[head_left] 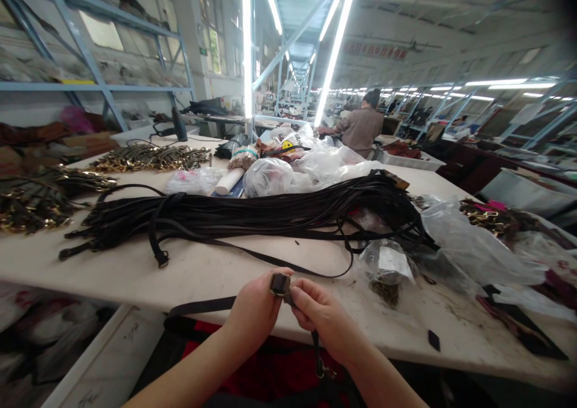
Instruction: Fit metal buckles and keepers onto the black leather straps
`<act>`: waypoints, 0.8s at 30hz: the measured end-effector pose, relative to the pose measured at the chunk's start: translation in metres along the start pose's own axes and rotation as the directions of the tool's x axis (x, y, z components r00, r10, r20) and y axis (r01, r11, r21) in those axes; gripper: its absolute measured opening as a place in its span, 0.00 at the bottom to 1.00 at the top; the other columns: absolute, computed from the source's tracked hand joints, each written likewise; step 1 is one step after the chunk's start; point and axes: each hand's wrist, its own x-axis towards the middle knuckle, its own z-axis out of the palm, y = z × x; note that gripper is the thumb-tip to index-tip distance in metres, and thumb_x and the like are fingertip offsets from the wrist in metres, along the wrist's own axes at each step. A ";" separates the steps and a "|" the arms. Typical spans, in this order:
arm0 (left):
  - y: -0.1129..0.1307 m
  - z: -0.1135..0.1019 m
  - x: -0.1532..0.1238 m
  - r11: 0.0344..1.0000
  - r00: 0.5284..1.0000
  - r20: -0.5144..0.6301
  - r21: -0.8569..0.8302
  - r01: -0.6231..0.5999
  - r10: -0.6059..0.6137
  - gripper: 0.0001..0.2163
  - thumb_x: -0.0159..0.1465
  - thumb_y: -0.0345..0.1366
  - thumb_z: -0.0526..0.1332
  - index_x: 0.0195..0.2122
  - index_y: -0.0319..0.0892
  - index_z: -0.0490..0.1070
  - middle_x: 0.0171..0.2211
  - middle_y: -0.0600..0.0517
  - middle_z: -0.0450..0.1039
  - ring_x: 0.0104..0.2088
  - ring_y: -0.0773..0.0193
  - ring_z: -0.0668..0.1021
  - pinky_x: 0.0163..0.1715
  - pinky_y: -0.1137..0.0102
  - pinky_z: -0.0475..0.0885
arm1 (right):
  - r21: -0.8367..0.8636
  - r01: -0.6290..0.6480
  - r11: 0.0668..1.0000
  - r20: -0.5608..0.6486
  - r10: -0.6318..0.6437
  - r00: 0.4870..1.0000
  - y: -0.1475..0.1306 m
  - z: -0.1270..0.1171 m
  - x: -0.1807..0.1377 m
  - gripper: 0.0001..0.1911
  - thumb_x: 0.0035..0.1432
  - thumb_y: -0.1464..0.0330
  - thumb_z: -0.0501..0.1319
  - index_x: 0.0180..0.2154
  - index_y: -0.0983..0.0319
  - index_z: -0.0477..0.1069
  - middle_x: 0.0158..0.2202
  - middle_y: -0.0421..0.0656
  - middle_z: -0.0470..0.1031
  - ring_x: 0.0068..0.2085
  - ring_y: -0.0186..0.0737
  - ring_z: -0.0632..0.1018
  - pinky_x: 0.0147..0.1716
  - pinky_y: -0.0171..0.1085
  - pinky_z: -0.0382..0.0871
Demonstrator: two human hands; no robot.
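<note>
Step in hand: both hands work a small dark metal buckle [280, 283] onto the end of a narrow black leather strap [315, 348], at the near edge of the pale work bench [189, 270].
Doing it well: I judge it pays to keep the buckle square to the strap end and held close to the fingertips, so the strap feeds flat without twisting; the loose tail hanging below the bench edge should stay slack.
Left hand [255, 309]: fingers curled in tight, thumb and forefinger pinching the buckle from the left side.
Right hand [322, 315]: fingers closed round the strap just under the buckle, thumb pressing toward it; the strap runs down from this hand and ends at a small clasp below.
Where the piece is: the buckle sits between the 2 hands, lifted just above the bench edge, touching both.
Second strap: a flat black strap [202, 306] lies along the bench edge to the left of the left hand; whether it joins the held one I cannot tell.
Behind: a long bundle of black leather straps [252, 213] lies across the bench, well apart from the hands.
Right of the hands: a small clear plastic bag of metal fittings [387, 267] rests near.
Far off: a person in a brown jacket [363, 125] stands turned away at another bench.
</note>
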 end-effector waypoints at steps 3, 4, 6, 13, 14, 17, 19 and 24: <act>-0.004 0.008 0.000 0.993 0.998 0.062 0.113 -0.027 0.020 0.14 0.61 0.27 0.48 0.44 0.39 0.68 0.41 0.45 0.75 0.41 0.57 0.76 0.42 0.65 0.70 | 0.024 0.046 0.999 -0.011 -0.046 0.999 -0.004 0.002 0.000 0.18 0.54 0.55 0.58 0.28 0.63 0.60 0.16 0.31 0.52 0.18 0.24 0.50 0.16 0.30 0.39; -0.005 0.009 0.001 0.989 0.996 0.082 0.147 -0.033 0.021 0.14 0.61 0.27 0.48 0.44 0.39 0.69 0.40 0.45 0.75 0.40 0.56 0.76 0.41 0.65 0.70 | 0.020 0.053 0.998 -0.024 -0.052 0.998 -0.007 0.002 0.000 0.18 0.53 0.55 0.58 0.29 0.64 0.61 0.16 0.31 0.52 0.18 0.24 0.50 0.16 0.30 0.39; -0.008 0.012 0.002 0.978 0.994 0.107 0.205 -0.038 0.016 0.14 0.61 0.26 0.48 0.43 0.39 0.69 0.39 0.44 0.75 0.40 0.55 0.76 0.40 0.64 0.70 | 0.006 0.071 0.997 -0.066 -0.071 0.995 -0.012 0.002 0.001 0.19 0.53 0.53 0.58 0.33 0.63 0.62 0.17 0.31 0.52 0.18 0.25 0.51 0.16 0.29 0.39; -0.002 -0.008 -0.006 0.981 0.992 0.087 0.165 -0.101 0.087 0.10 0.59 0.33 0.56 0.41 0.40 0.69 0.38 0.43 0.73 0.39 0.52 0.73 0.40 0.60 0.67 | -0.165 0.145 0.976 0.007 -0.146 0.989 -0.029 -0.007 -0.002 0.17 0.51 0.57 0.62 0.37 0.63 0.70 0.23 0.36 0.63 0.24 0.28 0.60 0.24 0.30 0.53; 0.002 -0.016 -0.008 0.990 0.996 0.016 0.110 -0.086 0.085 0.12 0.57 0.37 0.58 0.42 0.40 0.69 0.39 0.44 0.72 0.41 0.52 0.72 0.41 0.61 0.66 | -0.126 0.156 0.980 -0.014 -0.159 0.987 -0.030 -0.009 -0.003 0.15 0.51 0.58 0.62 0.36 0.62 0.70 0.23 0.36 0.63 0.24 0.28 0.60 0.24 0.30 0.53; 0.015 -0.038 -0.010 0.951 0.993 0.030 -0.285 0.120 -0.116 0.12 0.57 0.45 0.58 0.34 0.40 0.69 0.30 0.49 0.70 0.31 0.61 0.71 0.32 0.68 0.66 | -0.020 0.191 0.981 0.000 -0.192 0.981 -0.030 -0.011 -0.004 0.11 0.53 0.60 0.61 0.36 0.60 0.70 0.23 0.36 0.63 0.25 0.28 0.61 0.25 0.30 0.54; 0.021 -0.045 -0.009 0.711 0.932 0.283 -0.606 0.357 -0.226 0.12 0.58 0.45 0.58 0.28 0.40 0.66 0.22 0.55 0.65 0.22 0.69 0.66 0.23 0.74 0.62 | -0.038 0.206 0.978 0.061 -0.203 0.977 -0.029 -0.008 -0.003 0.09 0.54 0.62 0.61 0.35 0.60 0.71 0.25 0.37 0.63 0.26 0.29 0.62 0.27 0.30 0.56; 0.017 -0.026 -0.005 0.228 0.815 0.529 -0.785 0.576 -0.235 0.12 0.51 0.39 0.66 0.31 0.39 0.65 0.21 0.58 0.62 0.20 0.75 0.64 0.21 0.79 0.58 | -0.138 0.465 0.874 0.106 -0.454 0.885 -0.039 0.011 -0.013 0.06 0.55 0.64 0.60 0.32 0.60 0.71 0.36 0.40 0.63 0.36 0.32 0.68 0.35 0.33 0.63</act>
